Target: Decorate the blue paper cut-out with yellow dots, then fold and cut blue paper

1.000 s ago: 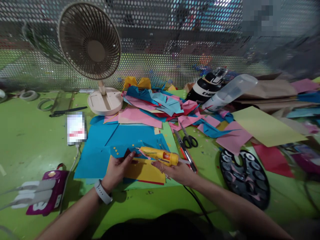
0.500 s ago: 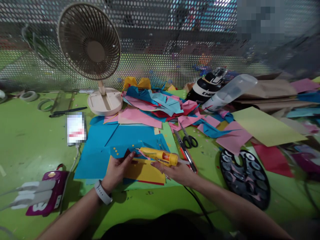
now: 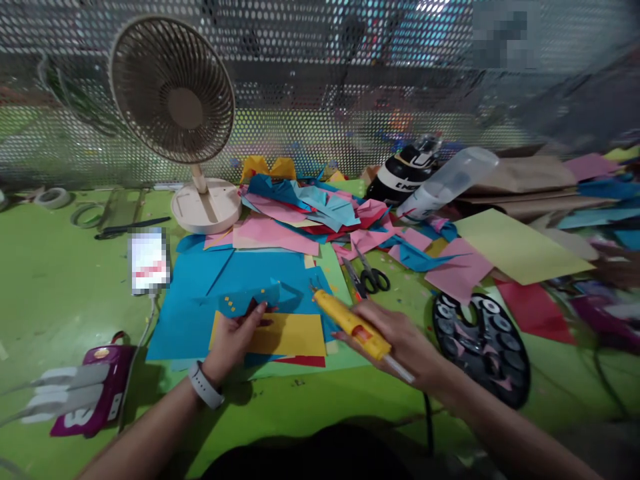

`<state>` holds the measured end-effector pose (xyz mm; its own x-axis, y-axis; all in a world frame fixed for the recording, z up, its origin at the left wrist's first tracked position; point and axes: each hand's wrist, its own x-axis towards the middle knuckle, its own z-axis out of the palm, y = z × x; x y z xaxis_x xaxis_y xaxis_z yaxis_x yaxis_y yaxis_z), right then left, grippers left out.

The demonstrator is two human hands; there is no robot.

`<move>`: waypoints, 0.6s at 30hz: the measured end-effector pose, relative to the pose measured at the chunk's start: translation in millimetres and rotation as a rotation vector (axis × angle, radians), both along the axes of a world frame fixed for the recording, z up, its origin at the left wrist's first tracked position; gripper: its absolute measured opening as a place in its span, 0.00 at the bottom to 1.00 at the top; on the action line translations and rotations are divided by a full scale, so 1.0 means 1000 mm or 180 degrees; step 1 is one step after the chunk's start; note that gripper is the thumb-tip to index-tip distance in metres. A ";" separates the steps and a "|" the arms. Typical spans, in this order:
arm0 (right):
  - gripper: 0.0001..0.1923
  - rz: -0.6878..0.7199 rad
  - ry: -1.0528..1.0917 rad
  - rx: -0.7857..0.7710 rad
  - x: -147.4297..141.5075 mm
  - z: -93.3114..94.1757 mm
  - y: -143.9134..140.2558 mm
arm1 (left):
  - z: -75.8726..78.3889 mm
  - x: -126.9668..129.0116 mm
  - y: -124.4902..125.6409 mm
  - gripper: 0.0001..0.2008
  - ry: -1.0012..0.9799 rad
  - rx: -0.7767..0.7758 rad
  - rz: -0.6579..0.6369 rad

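Yellow glue gun (image 3: 346,319): held raised at the right of the sheets, nozzle (image 3: 314,289) directed far-left, over the right part of the blue sheet (image 3: 185,333); its body clasped by the fingers of the right hand (image 3: 403,340).
Gun handling: judged light, rigid and smooth, possibly hot at the nozzle; best gripped by the body, well behind the tip.
Glue stick (image 3: 399,367): seen protruding from the gun's near end; best not used as a grip.
Dark paper piece (image 3: 253,307): apparently pinched between thumb and fingers of the left hand (image 3: 237,337), near the far edge of the yellow sheet (image 3: 300,335).
Paper handling: judged very light, thin, easily creased; best taken by an edge.
Scissors (image 3: 369,270): laid on the table (image 3: 320,403), beyond the right hand, untouched.
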<state>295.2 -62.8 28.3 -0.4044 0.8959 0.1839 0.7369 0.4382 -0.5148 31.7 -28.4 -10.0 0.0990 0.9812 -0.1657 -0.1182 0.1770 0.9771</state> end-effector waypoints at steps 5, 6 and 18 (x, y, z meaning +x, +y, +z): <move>0.09 -0.1223 -0.0865 0.0359 0.081 -0.017 -0.032 | 0.003 0.002 0.002 0.16 -0.0027 -0.0052 0.0064; 0.10 -0.1565 -0.1038 0.0369 0.099 -0.023 -0.040 | 0.003 0.002 0.003 0.16 -0.0024 -0.0040 0.0055; 0.21 -0.2591 -0.1119 -0.0071 0.184 -0.058 -0.085 | -0.001 0.001 0.006 0.16 -0.0099 0.0059 0.0114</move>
<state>479.0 -147.6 -29.6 0.3301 0.9323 0.1480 0.9329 -0.2982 -0.2020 32.3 -22.5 -11.5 0.0684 0.9871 -0.1449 -0.1545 0.1539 0.9759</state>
